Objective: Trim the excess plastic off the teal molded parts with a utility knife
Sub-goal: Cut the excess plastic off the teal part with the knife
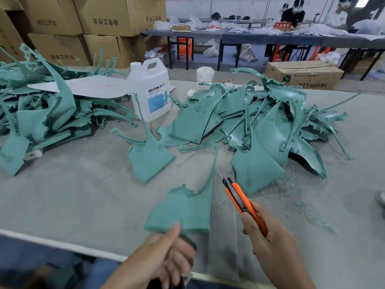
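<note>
Left hand [166,253] pinches a flat, grainy teal part [183,207]; right hand [273,243] fingers clamp an orange utility knife [241,201].
Grey cloth worktop [83,195] lies open leftward.

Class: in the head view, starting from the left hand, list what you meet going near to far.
left hand → nearest teal part → lone teal part → white jug → stacked cardboard boxes

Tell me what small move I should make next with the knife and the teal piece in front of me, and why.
Probably bring the blade over to the right edge of the teal part and start shaving there. The right hand grips the utility knife with its blade out but clear of the part, while the left hand is at its near edge, grip blurred.
</note>
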Tool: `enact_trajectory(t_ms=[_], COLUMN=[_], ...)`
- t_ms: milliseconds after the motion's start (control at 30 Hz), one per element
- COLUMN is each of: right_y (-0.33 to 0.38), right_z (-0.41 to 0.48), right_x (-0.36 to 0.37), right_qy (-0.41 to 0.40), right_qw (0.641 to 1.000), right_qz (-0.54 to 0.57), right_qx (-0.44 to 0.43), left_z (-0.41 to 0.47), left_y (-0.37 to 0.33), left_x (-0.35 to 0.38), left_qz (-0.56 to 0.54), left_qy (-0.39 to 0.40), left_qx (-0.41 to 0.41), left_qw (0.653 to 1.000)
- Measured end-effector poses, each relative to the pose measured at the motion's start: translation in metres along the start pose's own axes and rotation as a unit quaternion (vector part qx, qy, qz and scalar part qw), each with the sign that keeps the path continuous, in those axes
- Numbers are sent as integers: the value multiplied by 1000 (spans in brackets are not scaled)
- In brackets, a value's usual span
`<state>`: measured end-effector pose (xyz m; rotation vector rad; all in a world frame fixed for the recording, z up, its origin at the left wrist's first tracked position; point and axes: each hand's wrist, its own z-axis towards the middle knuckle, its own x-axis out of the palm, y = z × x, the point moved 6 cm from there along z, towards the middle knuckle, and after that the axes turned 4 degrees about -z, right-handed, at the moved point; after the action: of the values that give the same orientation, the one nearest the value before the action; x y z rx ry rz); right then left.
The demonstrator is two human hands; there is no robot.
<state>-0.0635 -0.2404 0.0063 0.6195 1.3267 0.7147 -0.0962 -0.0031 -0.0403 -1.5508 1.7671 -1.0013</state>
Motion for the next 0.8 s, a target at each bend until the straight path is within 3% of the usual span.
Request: enact_trajectory(t_ms=[67, 133, 200, 267, 300, 533, 633, 800], right_y=[2, 7, 14, 23, 27, 29, 28, 23], right_z=[2, 6, 11, 16, 18, 32, 31, 38], right_x=[3, 8, 14, 21, 26, 55, 60, 54], right_qy=[20, 42, 56, 63, 68, 98, 101, 56], right_qw=[1000, 998, 996, 992, 989, 979, 976, 975], right_qz=[-18, -36, -65, -100, -115, -158, -171, -202], right_qx=[-6, -16, -29, -50, -60, -77, -88, -75], left_z=[-12, -16, -12, 3, 12, 40, 32, 28], left_y=[0, -11, -23, -24, -22, -12, -18, -21], left_x=[0, -4, -9, -7, -5, 29, 30, 29], left_qz=[149, 237, 397, 542, 572, 584, 590, 604], left_qy=[39, -10, -103, -150, -162, -159, -185, -192], left_qx=[13, 137, 250, 239, 215, 193, 227, 216], left_qw=[988, 962, 877, 791, 775, 772, 753, 743])
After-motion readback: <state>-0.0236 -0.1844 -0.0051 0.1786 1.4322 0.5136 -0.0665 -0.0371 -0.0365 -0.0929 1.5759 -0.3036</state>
